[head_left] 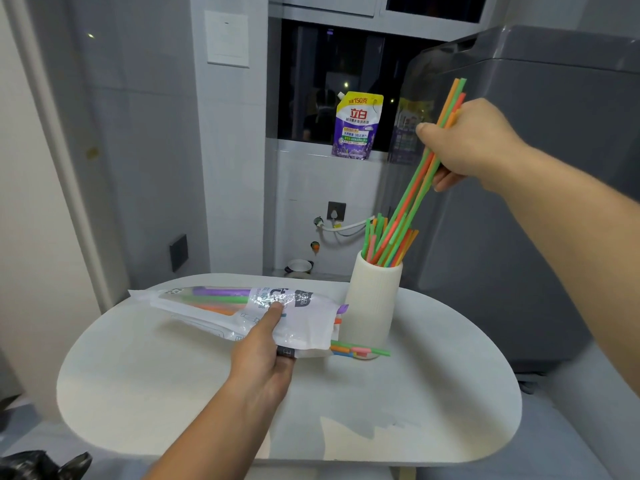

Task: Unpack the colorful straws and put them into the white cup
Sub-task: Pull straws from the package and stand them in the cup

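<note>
Green and orange plastic straws (420, 181) slant into the ribbed white cup (374, 299), right hand (474, 147) clamped round them; left hand (266, 351) pins the crinkly plastic packet (242, 310), seemingly steadying it.

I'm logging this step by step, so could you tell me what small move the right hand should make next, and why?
Probably lower the bunch and let go. The right hand grips green and orange straws whose lower ends already sit inside the white cup, among those standing there. The left hand holds the plastic package, with more straws inside, on the table.
</note>
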